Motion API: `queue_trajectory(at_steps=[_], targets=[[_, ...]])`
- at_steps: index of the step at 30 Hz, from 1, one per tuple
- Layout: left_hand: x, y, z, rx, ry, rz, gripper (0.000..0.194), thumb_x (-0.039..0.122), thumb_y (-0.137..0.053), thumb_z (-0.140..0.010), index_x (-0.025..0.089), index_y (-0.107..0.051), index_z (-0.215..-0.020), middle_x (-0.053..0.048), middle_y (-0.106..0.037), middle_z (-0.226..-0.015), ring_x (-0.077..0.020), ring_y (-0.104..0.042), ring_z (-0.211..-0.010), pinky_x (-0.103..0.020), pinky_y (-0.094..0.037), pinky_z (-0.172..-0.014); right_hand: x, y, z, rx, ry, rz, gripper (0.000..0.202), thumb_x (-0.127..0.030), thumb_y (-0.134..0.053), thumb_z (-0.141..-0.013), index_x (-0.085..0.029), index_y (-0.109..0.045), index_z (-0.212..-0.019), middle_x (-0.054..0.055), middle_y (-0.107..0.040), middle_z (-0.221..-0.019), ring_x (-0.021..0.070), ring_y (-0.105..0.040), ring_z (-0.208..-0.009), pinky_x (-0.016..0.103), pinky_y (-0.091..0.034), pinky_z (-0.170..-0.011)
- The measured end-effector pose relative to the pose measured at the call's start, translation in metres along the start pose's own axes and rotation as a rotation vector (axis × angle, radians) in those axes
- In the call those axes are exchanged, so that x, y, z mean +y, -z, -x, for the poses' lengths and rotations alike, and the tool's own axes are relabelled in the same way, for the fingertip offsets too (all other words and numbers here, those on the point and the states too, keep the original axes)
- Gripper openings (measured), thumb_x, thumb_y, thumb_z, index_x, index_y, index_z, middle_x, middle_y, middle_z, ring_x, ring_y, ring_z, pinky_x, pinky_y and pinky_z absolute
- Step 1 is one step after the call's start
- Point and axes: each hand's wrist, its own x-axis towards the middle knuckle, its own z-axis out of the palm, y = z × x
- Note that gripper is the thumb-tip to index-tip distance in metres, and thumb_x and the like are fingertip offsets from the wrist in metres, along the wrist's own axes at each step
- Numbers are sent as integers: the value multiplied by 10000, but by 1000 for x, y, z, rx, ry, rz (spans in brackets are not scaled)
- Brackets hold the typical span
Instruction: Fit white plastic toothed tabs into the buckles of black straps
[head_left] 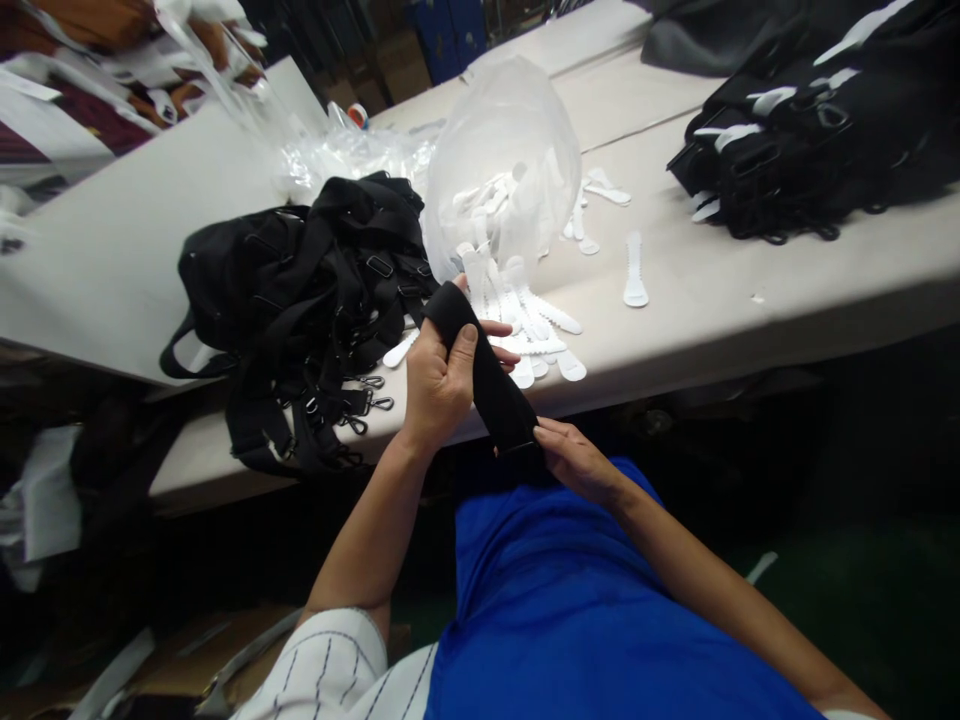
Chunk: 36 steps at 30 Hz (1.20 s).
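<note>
The left hand was closed around the upper end of a black strap pad, the thumb laid along its front and the fingers wrapped behind it; the right hand was pinched on the lower end of the same pad, fingertips pressed together at its bottom edge; the pad was thus held slanting between the two hands, just in front of the near edge of the table and above a blue garment over the lap.

Just behind the left hand, a scatter of white plastic pieces was seen on the tabletop, some with toothed edges; more of them were spilled from the mouth of a clear plastic bag lying beyond, and a few were strewn apart to its right.

To the left of the hands, a heap of black straps was piled on the table, with metal snap hooks showing at its near side; crumpled clear wrapping was lying behind that heap.

Well apart, at the far right of the table, a second pile of black goods with white strips on top was stacked; a striped sleeve was visible at the left elbow.
</note>
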Motion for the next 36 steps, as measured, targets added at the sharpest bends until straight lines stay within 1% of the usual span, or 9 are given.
queue_trajectory(at_steps=[6, 9, 12, 16, 20, 23, 27, 32, 36], targets=[[-31, 16, -17, 121, 100, -149, 315, 357, -561, -930, 138, -580, -1157, -74, -714, -928, -158, -699, -691, -282, -604, -648, -19, -24, 21, -111, -7, 348, 305, -364, -727, -848, -139, -653, -1040, 38, -696, -862, 153, -645, -791, 261, -502, -755], [-53, 29, -17, -1, 350, -389, 333, 442, -653, -840, 122, -633, -749, -21, -642, -618, -137, -585, -496, -222, -464, -453, -40, -41, 34, -113, 37, 467, 184, -327, -616, -930, -147, -645, -951, 26, -671, -809, 134, -627, -737, 236, -496, -703], [-61, 31, 0, -74, 397, -522, 493, 480, -705, -783, 163, -492, -472, 36, -421, -415, -106, -420, -405, -221, -314, -410, -62, -52, 45, -179, 34, 590, 173, -297, -558, -961, -155, -652, -933, 30, -671, -832, 131, -632, -756, 221, -498, -717], [-45, 17, 35, 124, 82, -567, 311, 440, -622, -877, 176, -620, -713, -14, -585, -682, -162, -546, -666, -282, -458, -679, -82, -57, 56, -332, 22, 751, 203, -285, -524, -978, -147, -673, -989, 49, -691, -871, 151, -655, -797, 230, -505, -748], [-28, 0, 67, -298, 70, -10, 486, 516, -374, -975, 179, -711, -1072, -134, -680, -1167, -297, -561, -1201, -438, -359, -1115, -94, -55, 58, -359, 35, 815, 187, -285, -565, -959, -144, -685, -935, 41, -690, -836, 143, -641, -751, 224, -496, -714], [-31, -6, 86, -442, 278, 251, 758, 667, -157, -942, 175, -717, -1076, -133, -708, -917, -328, -606, -1101, -472, -387, -1092, -94, -48, 53, -303, 101, 690, 160, -259, -576, -953, -157, -697, -935, 42, -696, -868, 149, -651, -783, 231, -511, -737], [-47, -15, 102, -347, 263, 145, 650, 746, -350, -871, 189, -641, -1033, -102, -639, -868, -277, -600, -880, -406, -504, -863, -77, -42, 34, -35, 212, 350, 126, -270, -619, -930, -177, -703, -924, 50, -698, -868, 166, -669, -794, 276, -552, -765], [-60, -35, 108, -290, 292, 20, 554, 479, -395, -988, 194, -336, -1459, -127, -522, -1396, -274, -511, -1265, -380, -394, -1102, -53, -45, 4, 432, 217, -136, 175, -329, -742, -842, -217, -691, -966, 6, -712, -881, 121, -692, -733, 248, -595, -762], [-71, -38, 109, -246, 269, -3, 521, 396, -348, -1017, 203, -307, -1499, -112, -454, -1502, -251, -436, -1379, -363, -349, -1152, -55, -41, -4, 484, 158, -342, 216, -305, -806, -778, -203, -715, -944, -6, -722, -902, 99, -704, -775, 187, -603, -775]])
